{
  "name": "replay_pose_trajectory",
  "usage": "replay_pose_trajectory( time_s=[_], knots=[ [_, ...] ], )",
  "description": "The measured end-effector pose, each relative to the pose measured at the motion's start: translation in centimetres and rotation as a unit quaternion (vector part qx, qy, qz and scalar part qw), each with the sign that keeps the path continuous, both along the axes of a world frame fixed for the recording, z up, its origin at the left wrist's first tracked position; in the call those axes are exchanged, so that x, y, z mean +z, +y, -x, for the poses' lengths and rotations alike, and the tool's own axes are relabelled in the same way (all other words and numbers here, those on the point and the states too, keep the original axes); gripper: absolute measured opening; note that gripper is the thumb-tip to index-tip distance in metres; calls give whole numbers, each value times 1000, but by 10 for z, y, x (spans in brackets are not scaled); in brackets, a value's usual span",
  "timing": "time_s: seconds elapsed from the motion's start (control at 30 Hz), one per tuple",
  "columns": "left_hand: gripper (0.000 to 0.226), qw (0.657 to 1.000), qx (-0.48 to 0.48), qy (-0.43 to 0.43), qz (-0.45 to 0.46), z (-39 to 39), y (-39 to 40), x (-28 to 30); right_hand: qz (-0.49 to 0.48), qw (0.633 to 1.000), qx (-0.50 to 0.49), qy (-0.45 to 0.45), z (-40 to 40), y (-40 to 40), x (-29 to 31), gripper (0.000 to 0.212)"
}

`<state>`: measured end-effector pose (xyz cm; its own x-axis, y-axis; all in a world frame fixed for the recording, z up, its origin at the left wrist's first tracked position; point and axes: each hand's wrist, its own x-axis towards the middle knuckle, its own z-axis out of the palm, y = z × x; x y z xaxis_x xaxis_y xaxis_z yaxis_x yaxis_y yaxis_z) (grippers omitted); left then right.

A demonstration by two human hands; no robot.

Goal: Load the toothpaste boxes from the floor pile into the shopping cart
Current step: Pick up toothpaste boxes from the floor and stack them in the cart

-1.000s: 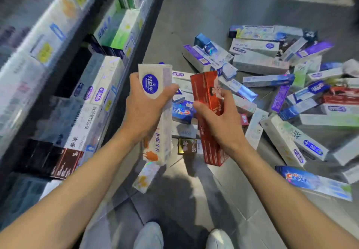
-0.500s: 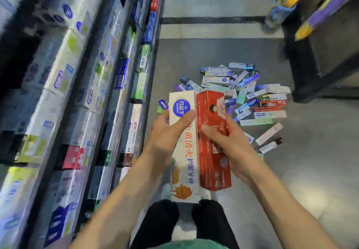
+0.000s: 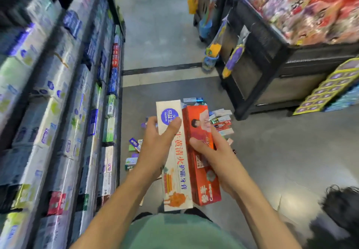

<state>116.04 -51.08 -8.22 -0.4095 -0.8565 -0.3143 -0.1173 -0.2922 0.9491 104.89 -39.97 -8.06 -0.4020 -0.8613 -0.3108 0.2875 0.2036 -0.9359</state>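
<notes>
in the aisle above the floor pile (image 3: 221,121), left hand (image 3: 158,145) grips the white toothpaste box (image 3: 174,157). right hand (image 3: 215,157) grips the red toothpaste box (image 3: 202,163), both boxes touching side by side.

Both hands, left (image 3: 155,143) and right (image 3: 217,157), curl closed, forearms extended forward.

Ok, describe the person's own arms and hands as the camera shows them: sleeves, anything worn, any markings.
Both forearms are bare up to the frame edge; no sleeves show. The left hand and the right hand wear no gloves, and no rings, watch or bracelet are visible. No markings stand out, though the view is slightly blurred.
</notes>
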Motion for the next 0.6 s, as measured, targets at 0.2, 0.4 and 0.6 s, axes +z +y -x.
replay_pose_trajectory(
  time_s=[0.2,0.4,0.6],
  knots=[
    [37,990,-135,-1,-34,3,19,7,7,988,-154,3,-33,42,6,36],
    [36,958,-285,-16,-20,10,74,-2,-29,941,-337,8,-84,111,1,32],
    [39,882,-469,2,-30,21,172,-9,-36,856,-515,5,-128,203,7,34]
  ],
)
